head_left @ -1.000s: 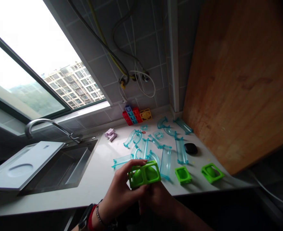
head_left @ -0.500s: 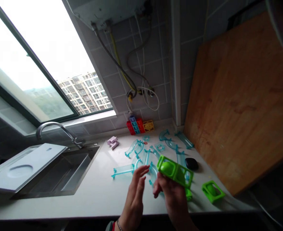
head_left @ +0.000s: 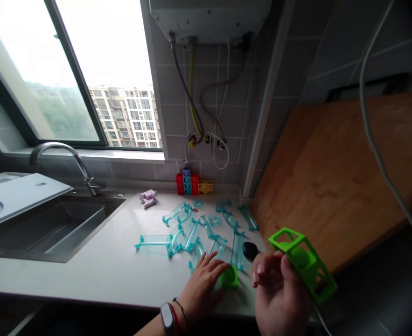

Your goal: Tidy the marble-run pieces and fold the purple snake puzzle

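My right hand (head_left: 279,289) is raised at the right, its fingers closed around the lower left end of a joined pair of bright green toy blocks (head_left: 305,261). These are open frames with rounded inner parts, and they tilt down to the right. My left hand (head_left: 206,280) reaches low over the counter with fingers spread. Its fingertips are at the left edge of a single green block (head_left: 231,278) lying on the counter; the thumb is hidden, and I cannot tell whether it touches the block. Clear teal track pieces (head_left: 188,235) lie just beyond my left hand.
A black rounded object (head_left: 250,250) sits beside the track pieces. Stacked red, blue and yellow blocks (head_left: 191,183) stand by the wall, with pale purple pieces (head_left: 148,198) to their left. A sink (head_left: 102,217) is at left; a wooden board (head_left: 349,177) leans at right.
The view has turned and levelled. My right hand has lifted the green pair to the right, away from my left hand. My left hand has moved to the single green block.
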`<state>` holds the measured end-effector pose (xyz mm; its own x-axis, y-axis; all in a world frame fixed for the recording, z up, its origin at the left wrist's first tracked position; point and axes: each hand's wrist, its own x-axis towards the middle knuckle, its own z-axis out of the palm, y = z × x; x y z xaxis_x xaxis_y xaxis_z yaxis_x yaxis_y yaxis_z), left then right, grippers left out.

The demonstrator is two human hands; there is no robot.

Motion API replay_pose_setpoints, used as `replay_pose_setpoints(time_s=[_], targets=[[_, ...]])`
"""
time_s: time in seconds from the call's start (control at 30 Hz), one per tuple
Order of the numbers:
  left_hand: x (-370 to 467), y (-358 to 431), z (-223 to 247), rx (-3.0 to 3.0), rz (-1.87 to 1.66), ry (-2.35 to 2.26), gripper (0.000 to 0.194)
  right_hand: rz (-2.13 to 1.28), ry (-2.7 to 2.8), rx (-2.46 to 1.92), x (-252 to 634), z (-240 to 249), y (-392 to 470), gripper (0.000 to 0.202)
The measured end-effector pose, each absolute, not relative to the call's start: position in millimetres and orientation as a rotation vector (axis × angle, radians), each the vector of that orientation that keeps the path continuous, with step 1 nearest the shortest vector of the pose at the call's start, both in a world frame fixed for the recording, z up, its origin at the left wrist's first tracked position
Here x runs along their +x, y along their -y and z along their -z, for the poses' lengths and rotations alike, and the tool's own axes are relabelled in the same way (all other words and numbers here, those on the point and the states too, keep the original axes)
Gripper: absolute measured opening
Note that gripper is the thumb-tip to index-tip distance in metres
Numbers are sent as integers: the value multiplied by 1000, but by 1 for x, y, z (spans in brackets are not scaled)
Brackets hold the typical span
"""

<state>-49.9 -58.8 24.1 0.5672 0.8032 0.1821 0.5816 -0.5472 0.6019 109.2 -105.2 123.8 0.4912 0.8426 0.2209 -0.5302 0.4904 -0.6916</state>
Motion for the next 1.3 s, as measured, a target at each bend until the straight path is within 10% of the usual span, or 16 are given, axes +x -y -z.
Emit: replay_pose_setpoints(time_s=[0.5,1.3], targets=[[-118,49,-80,1085,-1285,-802,52,-974,671,-735,89,-106,89,39],[-202,-35,-84,1661,-1835,-1057,55,-1751,377,-711,-24,-93,-12,21]])
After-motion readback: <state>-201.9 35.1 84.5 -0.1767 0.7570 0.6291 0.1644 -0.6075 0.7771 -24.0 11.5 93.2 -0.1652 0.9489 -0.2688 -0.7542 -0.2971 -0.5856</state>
